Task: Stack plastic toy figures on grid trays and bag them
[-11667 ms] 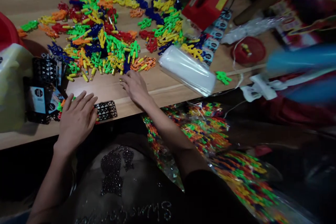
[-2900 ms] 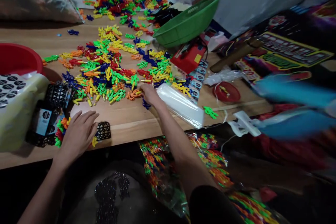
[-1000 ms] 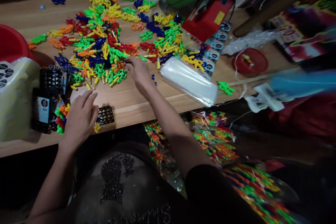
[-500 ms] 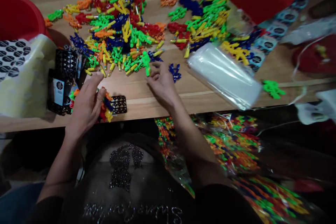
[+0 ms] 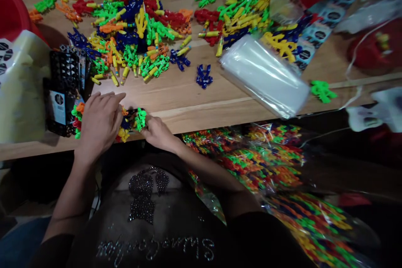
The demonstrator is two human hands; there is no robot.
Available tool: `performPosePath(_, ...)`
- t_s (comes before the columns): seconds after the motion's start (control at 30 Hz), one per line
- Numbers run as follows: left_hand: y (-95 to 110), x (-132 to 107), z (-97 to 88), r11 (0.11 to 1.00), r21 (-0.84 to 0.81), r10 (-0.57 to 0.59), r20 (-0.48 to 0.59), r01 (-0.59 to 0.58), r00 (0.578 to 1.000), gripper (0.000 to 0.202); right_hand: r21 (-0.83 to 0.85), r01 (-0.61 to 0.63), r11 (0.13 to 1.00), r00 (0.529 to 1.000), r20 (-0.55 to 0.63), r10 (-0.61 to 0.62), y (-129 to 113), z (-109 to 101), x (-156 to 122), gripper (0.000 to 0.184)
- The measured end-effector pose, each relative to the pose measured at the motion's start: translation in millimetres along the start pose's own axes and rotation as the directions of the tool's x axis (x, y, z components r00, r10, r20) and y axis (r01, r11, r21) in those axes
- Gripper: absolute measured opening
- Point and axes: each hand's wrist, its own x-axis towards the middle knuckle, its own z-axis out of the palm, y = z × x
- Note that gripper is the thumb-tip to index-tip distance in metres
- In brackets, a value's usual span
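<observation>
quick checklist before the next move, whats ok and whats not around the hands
1. Left hand over the row of toy figures near the table edge: ok.
2. Right hand at the green figure, on the row's right end: ok.
3. Firm grip on that green figure: cannot tell, the fingertips are partly hidden.
4. Whole row visible: not ok, the left hand covers its middle.
5. Loose dark blue figure apart from both hands: ok.
6. Clear plastic bags lying on the table, away from both hands: ok.

Green plastic figure (image 5: 140,119) beside blue and yellow figures (image 5: 126,123)
</observation>
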Motion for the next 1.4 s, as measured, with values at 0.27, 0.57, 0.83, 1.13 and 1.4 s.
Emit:
performPosePath(0.27,12,-12,1.6,0.997,0.073,0.024,0.013,-0.025,1.0,0.046,-0.126,0.172,0.977,0.975,-0.119,-0.187,14,37,-16,0.056)
performPosePath(0.57,13,-14,2.3,0.971,0.166,0.167,0.04,-0.171,0.985,0.048,-0.062,0.355,0.933,0.933,-0.039,-0.358,19,-35,15,0.03)
performPosePath(0.83,5,-8,7.7,0.978,0.108,0.184,-0.033,-0.179,0.982,0.05,-0.485,-0.406,0.774,0.798,-0.601,0.042,79,-213,75,0.032)
performPosePath(1.13,4,-9,6.5,0.974,0.122,0.194,-0.026,-0.189,0.981,0.045,-0.627,-0.495,0.602,0.832,-0.542,0.119,91,-225,126,0.045)
performPosePath(1.4,6,-12,7.9,0.963,0.17,0.218,-0.036,-0.209,0.975,0.042,-0.517,-0.523,0.678,0.764,-0.636,0.105,81,-220,153,0.047)
